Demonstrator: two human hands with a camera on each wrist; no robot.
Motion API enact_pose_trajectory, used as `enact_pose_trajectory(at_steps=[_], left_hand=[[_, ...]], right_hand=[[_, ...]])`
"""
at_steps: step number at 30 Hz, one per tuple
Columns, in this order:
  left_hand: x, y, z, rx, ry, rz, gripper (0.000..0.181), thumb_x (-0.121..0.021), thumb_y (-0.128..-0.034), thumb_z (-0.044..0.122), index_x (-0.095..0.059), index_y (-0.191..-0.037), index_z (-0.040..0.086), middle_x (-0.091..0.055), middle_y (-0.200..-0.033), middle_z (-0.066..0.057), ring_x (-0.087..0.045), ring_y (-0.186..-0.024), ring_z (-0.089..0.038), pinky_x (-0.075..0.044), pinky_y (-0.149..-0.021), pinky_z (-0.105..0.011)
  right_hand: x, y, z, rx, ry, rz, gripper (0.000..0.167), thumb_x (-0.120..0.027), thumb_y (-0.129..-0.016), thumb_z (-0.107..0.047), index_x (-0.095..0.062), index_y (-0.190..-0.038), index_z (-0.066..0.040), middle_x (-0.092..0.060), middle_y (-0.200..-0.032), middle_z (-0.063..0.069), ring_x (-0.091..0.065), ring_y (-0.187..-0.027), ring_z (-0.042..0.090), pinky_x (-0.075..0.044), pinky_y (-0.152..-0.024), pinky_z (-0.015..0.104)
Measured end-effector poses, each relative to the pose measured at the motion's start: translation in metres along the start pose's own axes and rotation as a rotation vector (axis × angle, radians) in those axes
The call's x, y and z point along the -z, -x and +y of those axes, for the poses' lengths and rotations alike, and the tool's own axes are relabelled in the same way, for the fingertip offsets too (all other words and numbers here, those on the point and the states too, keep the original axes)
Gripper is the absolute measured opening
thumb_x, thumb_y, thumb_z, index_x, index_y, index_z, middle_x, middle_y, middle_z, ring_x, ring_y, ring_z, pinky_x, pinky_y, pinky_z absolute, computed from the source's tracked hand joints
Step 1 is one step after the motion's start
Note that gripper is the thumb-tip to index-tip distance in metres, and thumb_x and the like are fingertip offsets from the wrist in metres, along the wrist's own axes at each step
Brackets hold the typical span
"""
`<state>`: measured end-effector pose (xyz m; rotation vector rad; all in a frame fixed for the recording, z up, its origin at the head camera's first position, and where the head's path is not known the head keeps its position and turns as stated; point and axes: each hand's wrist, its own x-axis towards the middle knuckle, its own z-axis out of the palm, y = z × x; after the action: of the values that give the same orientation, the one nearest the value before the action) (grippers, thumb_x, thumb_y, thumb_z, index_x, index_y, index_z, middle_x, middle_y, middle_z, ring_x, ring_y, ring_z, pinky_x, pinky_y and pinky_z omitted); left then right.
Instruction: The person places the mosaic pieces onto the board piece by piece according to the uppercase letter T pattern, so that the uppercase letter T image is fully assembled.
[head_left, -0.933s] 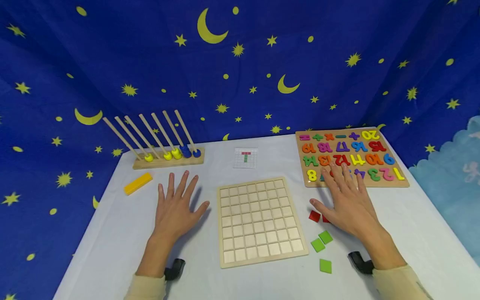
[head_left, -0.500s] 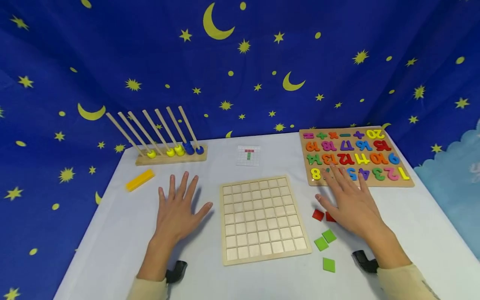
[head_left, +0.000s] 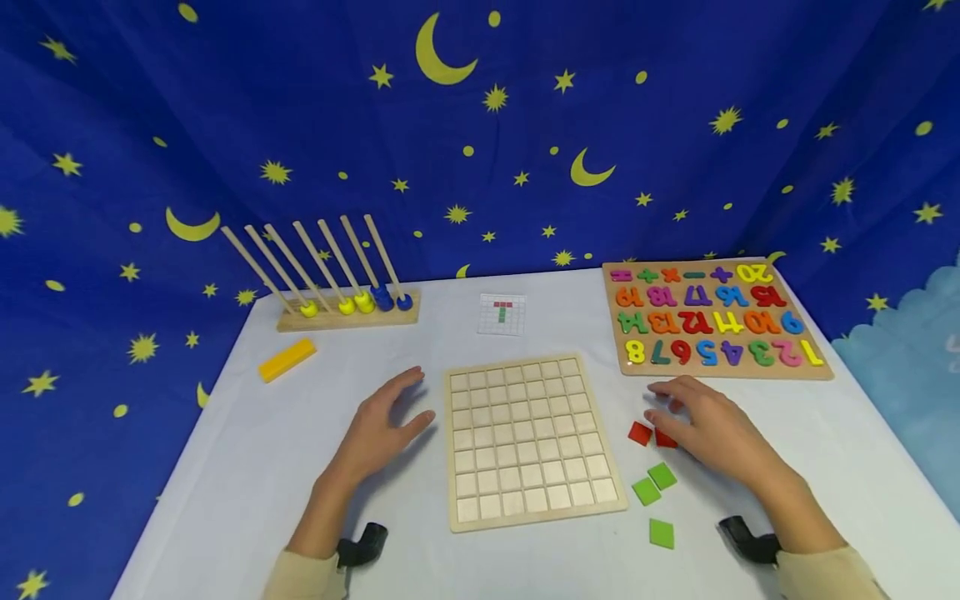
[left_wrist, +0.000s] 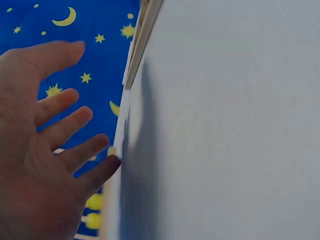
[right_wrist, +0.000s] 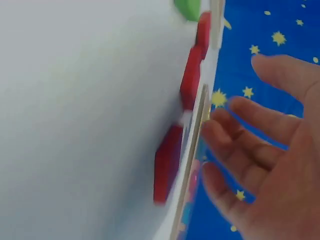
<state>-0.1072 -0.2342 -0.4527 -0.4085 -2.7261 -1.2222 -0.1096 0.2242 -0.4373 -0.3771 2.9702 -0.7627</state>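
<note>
My left hand [head_left: 375, 437] hovers just left of the wooden grid board [head_left: 536, 442], thumb and fingers apart, holding nothing; the left wrist view shows the hand [left_wrist: 55, 140] with fingers spread. Over the red tiles [head_left: 640, 433], right of the board, is my right hand [head_left: 716, 429], its fingers loosely bent. The right wrist view shows that hand [right_wrist: 270, 145] empty, beside several red tiles [right_wrist: 168, 165], one of them hidden in the head view. Several green tiles [head_left: 662, 533] lie nearer the front. Behind the board lies a card [head_left: 502, 315] with a red and green T pattern.
A peg stand [head_left: 348, 312] with yellow and blue beads is at the back left, a yellow block [head_left: 287, 360] before it. The number puzzle board [head_left: 723, 321] lies at the back right. Black curved objects [head_left: 363, 546] are near both wrists. A starry blue cloth hangs behind.
Both hands have turned from spread, palm-down poses to sideways ones with fingers drawn in. The right hand has pulled back off the number board's edge. The head view has shifted slightly.
</note>
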Motion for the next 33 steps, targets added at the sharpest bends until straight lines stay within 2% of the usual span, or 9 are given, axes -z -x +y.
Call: enact_pose_trajectory(at_steps=[4, 6, 9, 12, 14, 17, 22, 27, 33], left_hand=[[-0.015, -0.005, -0.005, -0.02, 0.129, 0.021, 0.059, -0.073, -0.087, 0.03, -0.051, -0.138, 0.01, -0.045, -0.145, 0.002, -0.039, -0.134, -0.02, -0.035, -0.107, -0.044], [-0.022, -0.006, -0.007, -0.005, 0.138, 0.005, 0.06, -0.074, -0.0859, 0.033, -0.052, -0.138, 0.013, -0.043, -0.146, 0.004, -0.036, -0.136, -0.018, -0.031, -0.109, -0.045], [-0.03, -0.006, -0.007, -0.009, -0.005, -0.088, 0.069, -0.072, -0.0829, 0.048, -0.05, -0.141, 0.018, -0.037, -0.15, 0.009, -0.027, -0.14, -0.016, -0.022, -0.113, -0.042], [-0.034, -0.005, -0.007, -0.077, -0.165, -0.166, 0.078, -0.069, -0.081, 0.057, -0.045, -0.144, 0.017, -0.03, -0.155, 0.003, -0.02, -0.143, -0.02, -0.014, -0.115, -0.043], [-0.034, -0.005, -0.006, -0.112, -0.246, -0.18, 0.084, -0.068, -0.0797, 0.059, -0.043, -0.146, 0.014, -0.025, -0.157, -0.003, -0.017, -0.144, -0.024, -0.01, -0.116, -0.045], [-0.034, -0.005, -0.004, -0.092, -0.326, -0.163, 0.087, -0.066, -0.0783, 0.063, -0.041, -0.147, 0.015, -0.021, -0.158, -0.007, -0.015, -0.144, -0.027, -0.003, -0.115, -0.052], [-0.035, -0.005, -0.001, -0.045, -0.402, -0.169, 0.088, -0.059, -0.0799, 0.069, -0.036, -0.15, 0.021, -0.025, -0.156, 0.001, -0.013, -0.144, -0.026, 0.005, -0.111, -0.058], [-0.037, -0.006, -0.002, -0.062, -0.421, -0.167, 0.088, -0.057, -0.0798, 0.071, -0.035, -0.15, 0.023, -0.027, -0.155, 0.004, -0.014, -0.144, -0.027, 0.005, -0.111, -0.059], [-0.038, -0.006, -0.004, -0.074, -0.435, -0.167, 0.089, -0.054, -0.079, 0.074, -0.035, -0.15, 0.025, -0.027, -0.155, 0.006, -0.012, -0.145, -0.026, 0.005, -0.111, -0.058]], right_hand=[[-0.007, -0.001, -0.002, 0.004, -0.045, -0.07, 0.042, -0.07, -0.086, -0.044, -0.069, -0.113, -0.011, -0.062, -0.102, 0.0, -0.054, -0.09, 0.019, -0.048, -0.079, 0.044], [-0.011, -0.001, -0.004, 0.01, -0.032, -0.08, 0.042, -0.073, -0.083, -0.044, -0.07, -0.11, -0.013, -0.061, -0.099, -0.002, -0.054, -0.089, 0.019, -0.048, -0.079, 0.043], [-0.016, -0.003, -0.006, 0.027, -0.002, -0.081, 0.04, -0.077, -0.079, -0.044, -0.071, -0.106, -0.015, -0.059, -0.096, -0.004, -0.053, -0.087, 0.017, -0.046, -0.077, 0.042], [-0.02, -0.005, -0.01, 0.054, 0.033, -0.071, 0.035, -0.081, -0.076, -0.039, -0.071, -0.101, -0.017, -0.056, -0.092, -0.006, -0.05, -0.082, 0.016, -0.043, -0.074, 0.039], [-0.021, -0.007, -0.012, 0.07, 0.047, -0.069, 0.032, -0.082, -0.076, -0.035, -0.07, -0.1, -0.017, -0.055, -0.09, -0.006, -0.049, -0.079, 0.015, -0.041, -0.072, 0.037], [-0.021, -0.008, -0.014, 0.073, 0.049, -0.08, 0.035, -0.083, -0.074, -0.034, -0.07, -0.101, -0.015, -0.054, -0.089, -0.005, -0.048, -0.078, 0.015, -0.042, -0.069, 0.034], [-0.017, -0.006, -0.011, 0.038, -0.004, -0.116, 0.037, -0.083, -0.075, -0.031, -0.069, -0.104, -0.013, -0.054, -0.089, -0.005, -0.048, -0.076, 0.015, -0.043, -0.065, 0.032], [-0.014, -0.004, -0.004, 0.066, 0.0, -0.09, 0.024, -0.082, -0.076, -0.023, -0.071, -0.097, -0.017, -0.057, -0.091, -0.006, -0.052, -0.078, 0.014, -0.047, -0.07, 0.035], [-0.014, -0.004, -0.003, 0.104, 0.042, -0.044, 0.026, -0.082, -0.075, -0.023, -0.071, -0.097, -0.019, -0.059, -0.089, -0.008, -0.054, -0.079, 0.013, -0.049, -0.072, 0.038]])
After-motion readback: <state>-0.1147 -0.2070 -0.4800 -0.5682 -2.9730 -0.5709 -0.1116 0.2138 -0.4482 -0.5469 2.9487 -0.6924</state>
